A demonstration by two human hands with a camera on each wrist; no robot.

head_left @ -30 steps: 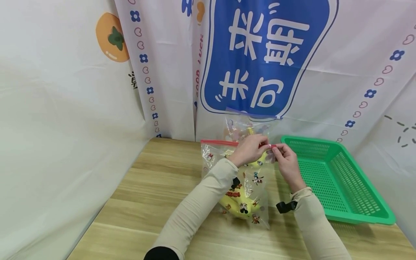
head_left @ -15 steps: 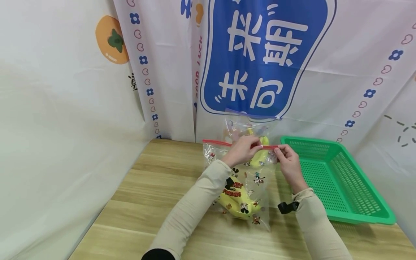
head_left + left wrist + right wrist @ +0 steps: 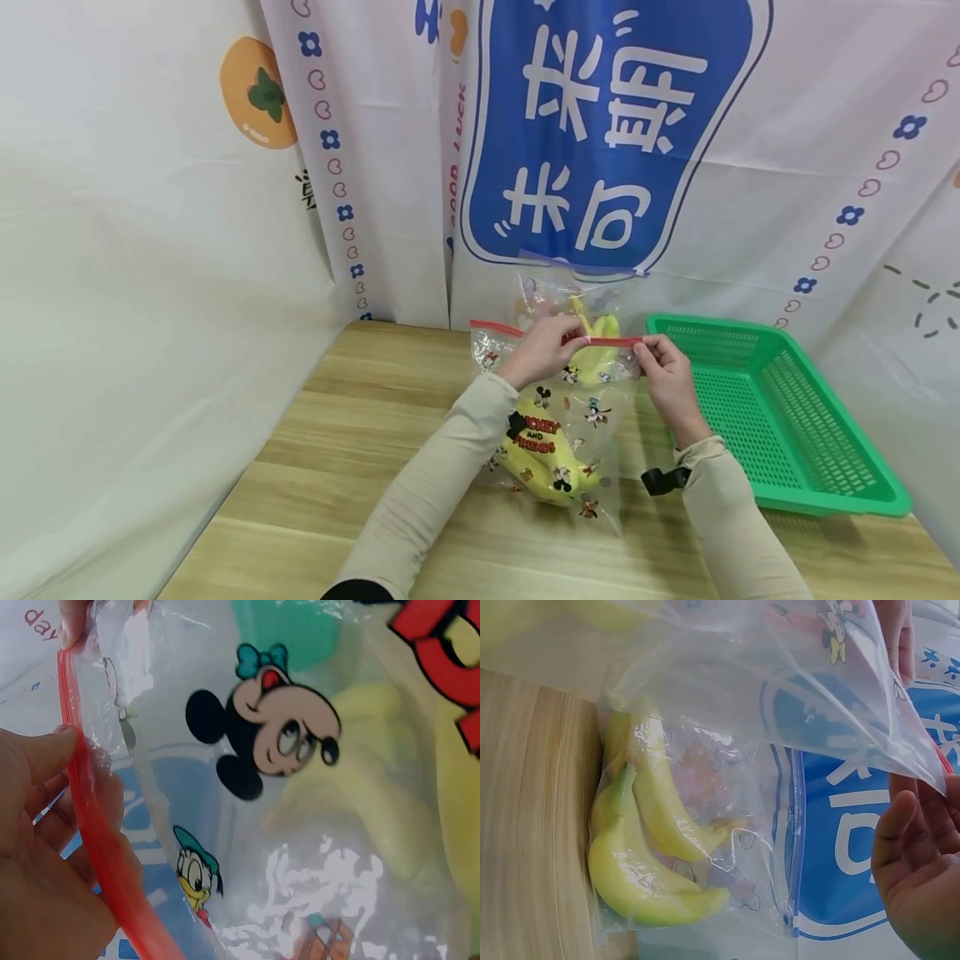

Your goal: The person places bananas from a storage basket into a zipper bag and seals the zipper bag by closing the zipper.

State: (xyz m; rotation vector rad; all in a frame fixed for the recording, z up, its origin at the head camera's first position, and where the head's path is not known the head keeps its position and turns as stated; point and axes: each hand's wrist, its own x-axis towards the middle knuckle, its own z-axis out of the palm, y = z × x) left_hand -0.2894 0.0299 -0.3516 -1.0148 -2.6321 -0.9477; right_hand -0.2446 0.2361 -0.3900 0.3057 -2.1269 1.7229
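Observation:
A clear zip bag (image 3: 592, 450) printed with cartoon figures hangs upright between my hands, yellow bananas (image 3: 536, 454) in its lower part. My left hand (image 3: 543, 346) pinches its red zip strip (image 3: 86, 795) near mid-length, thumb in front and fingers behind. A small white slider (image 3: 587, 340) shows right at those fingertips. My right hand (image 3: 667, 375) holds the bag's top right corner between thumb and fingers. Behind stands a second clear bag (image 3: 761, 847) with a purple zip, leaning on the backdrop; it holds bananas (image 3: 645, 862) too.
On the right of the wooden table (image 3: 337, 433) sits a green plastic basket (image 3: 847, 433), close beside my right forearm. A white cloth backdrop (image 3: 795, 150) with a blue panel rises behind the table. Another white cloth (image 3: 150, 292) borders the left side.
My left hand has slid leftward along the red zip, and the white slider has moved with it. More red strip shows between the hands. My right hand stays at the corner.

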